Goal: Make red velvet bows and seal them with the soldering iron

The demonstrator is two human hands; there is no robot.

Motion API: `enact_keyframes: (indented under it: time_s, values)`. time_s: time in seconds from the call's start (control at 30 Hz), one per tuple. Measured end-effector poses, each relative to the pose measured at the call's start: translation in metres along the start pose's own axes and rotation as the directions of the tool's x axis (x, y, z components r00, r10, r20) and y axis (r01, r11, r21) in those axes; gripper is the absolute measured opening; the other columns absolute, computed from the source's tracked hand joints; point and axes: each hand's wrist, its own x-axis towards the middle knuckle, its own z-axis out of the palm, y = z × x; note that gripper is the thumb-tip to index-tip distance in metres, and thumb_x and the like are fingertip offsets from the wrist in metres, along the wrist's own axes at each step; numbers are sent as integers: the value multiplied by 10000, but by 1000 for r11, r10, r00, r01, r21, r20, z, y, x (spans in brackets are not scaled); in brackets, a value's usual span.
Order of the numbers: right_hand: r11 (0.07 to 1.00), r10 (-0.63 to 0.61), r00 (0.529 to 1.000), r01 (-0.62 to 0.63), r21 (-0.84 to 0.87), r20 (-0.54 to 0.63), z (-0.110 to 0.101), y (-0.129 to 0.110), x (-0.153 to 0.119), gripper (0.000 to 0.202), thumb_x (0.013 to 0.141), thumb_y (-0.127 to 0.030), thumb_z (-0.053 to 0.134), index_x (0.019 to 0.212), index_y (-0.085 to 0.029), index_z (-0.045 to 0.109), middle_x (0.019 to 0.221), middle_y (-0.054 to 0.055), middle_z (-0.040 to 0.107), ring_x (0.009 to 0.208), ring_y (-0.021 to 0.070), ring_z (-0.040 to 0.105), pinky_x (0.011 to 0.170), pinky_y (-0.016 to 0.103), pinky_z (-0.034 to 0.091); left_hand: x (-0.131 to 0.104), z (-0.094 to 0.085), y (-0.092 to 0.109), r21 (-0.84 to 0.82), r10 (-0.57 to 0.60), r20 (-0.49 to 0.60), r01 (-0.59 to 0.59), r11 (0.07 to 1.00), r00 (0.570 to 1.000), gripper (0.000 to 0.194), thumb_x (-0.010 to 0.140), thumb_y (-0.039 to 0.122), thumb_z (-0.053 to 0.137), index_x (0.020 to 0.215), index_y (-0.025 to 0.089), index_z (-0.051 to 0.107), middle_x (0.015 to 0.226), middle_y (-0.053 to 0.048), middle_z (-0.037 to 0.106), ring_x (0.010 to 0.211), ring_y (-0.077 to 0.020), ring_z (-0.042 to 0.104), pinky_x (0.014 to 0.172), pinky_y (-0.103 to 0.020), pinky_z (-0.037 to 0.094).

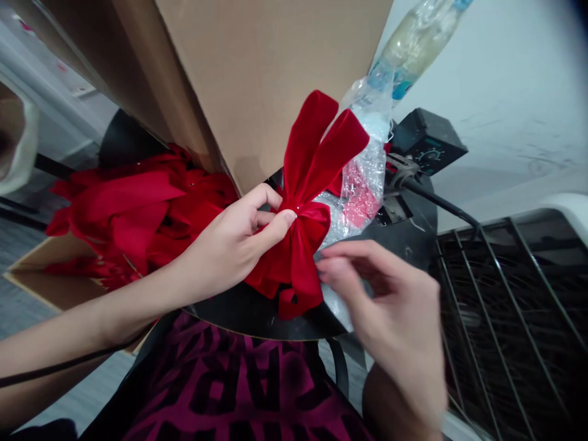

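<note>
Holding up the bow [297, 205] over the near part of the table [257, 318]. Pinching it at its gathered middle between thumb and fingers of the left hand [243, 236]. Presenting two long loops [305, 135] above the pinch, a smaller fold at the right and loose tails [301, 288] hanging below. Judging by that shape, having the main folding and gathering done; not being able to tell whether already fastened at the middle. Seemingly leaving the tails unsettled, curling at the bottom.

Holding the right hand [388, 300] half-curled just beside the tails, bringing thumb and forefinger near each other. Blurring there, so not being able to tell whether gripping anything or touching the cloth.

Going outward, seeing a large red heap [142, 208] at the left, spilling over an open box [68, 294]; not being able to sort made pieces from unmade ones in it, so leaving the remaining amount uncertain. Seeing more red pieces [361, 205] in or behind the clear bag [374, 141] beyond the bow. Standing farther off, a carton [257, 67] behind and a bottle [416, 43] beyond the bag.
</note>
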Motion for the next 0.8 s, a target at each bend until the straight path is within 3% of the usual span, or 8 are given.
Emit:
enact_keyframes:
  time_s: [0.1, 0.17, 0.3, 0.43, 0.53, 0.67, 0.73, 0.8]
  values:
    - [996, -66, 995, 70, -59, 72, 20, -3, 3, 101, 972, -259, 707, 1052, -227, 759, 923, -9, 801, 776, 119, 741, 775, 218, 585, 0, 3, 1, -43, -17, -17, 16, 999, 1000, 173, 1051, 256, 557, 908, 242, 461, 561, 109, 428, 432, -62, 363, 407, -145, 274]
    - [1000, -14, 994, 11, 27, 112, 24, 1, 1, 156, 1018, -257, 633, 1098, -227, 764, 946, -6, 808, 786, 120, 747, 758, 212, 585, 2, 4, 1, -115, -65, -30, 61, 991, 997, 184, 1049, 218, 544, 879, 236, 475, 523, 118, 420, 388, -57, 383, 392, -141, 288]
    - [995, 80, 932, -97, 31, 354, 6, 15, 1, 186, 1032, -303, 622, 1045, -231, 793, 940, 4, 814, 790, 140, 754, 722, 225, 586, 6, 2, -5, -380, -121, 40, 128, 916, 992, 189, 1063, 234, 502, 876, 226, 525, 664, 55, 671, 565, -108, 671, 592, -207, 551]
    - [998, -43, 998, 44, -37, 49, -7, 32, 23, 208, 970, -360, 731, 1145, -249, 747, 1133, 39, 795, 1029, 193, 762, 952, 317, 602, 6, -1, -8, -414, -141, 141, 187, 891, 980, 196, 1075, 266, 507, 883, 226, 511, 802, 4, 783, 777, -165, 785, 788, -306, 629]
    - [974, -178, 981, 165, 154, 74, 0, 41, 44, 476, 938, -323, 760, 1360, -260, 550, 1273, 68, 740, 1231, 223, 712, 1081, 396, 576, 3, -3, -7, -360, -146, 236, 226, 905, 961, 201, 1085, 298, 519, 899, 225, 499, 800, -4, 795, 763, -164, 789, 794, -304, 632]
    - [962, -169, 951, 102, 254, 258, -13, 45, 57, 415, 986, -227, 656, 1285, -305, 379, 1008, -19, 739, 769, 142, 752, 671, 268, 618, 1, -6, -8, -311, -199, 320, 301, 902, 926, 219, 1082, 328, 542, 897, 214, 511, 791, -20, 797, 732, -166, 779, 696, -269, 623]
    - [986, -155, 919, 121, 117, 362, -36, 45, 60, 358, 1005, -238, 620, 1282, -300, 401, 985, -12, 734, 712, 145, 730, 595, 263, 578, 1, -7, -9, -289, -257, 339, 360, 887, 905, 245, 1075, 345, 555, 875, 206, 526, 754, -17, 778, 709, -165, 769, 671, -264, 617]
    - [963, -117, 907, 203, -177, 404, -62, 46, 61, 322, 1010, -251, 602, 1309, -280, 485, 987, 18, 749, 768, 185, 742, 671, 324, 596, 2, -8, -9, -276, -323, 346, 425, 862, 881, 275, 1061, 368, 581, 847, 202, 536, 728, -5, 749, 697, -164, 761, 677, -274, 621]
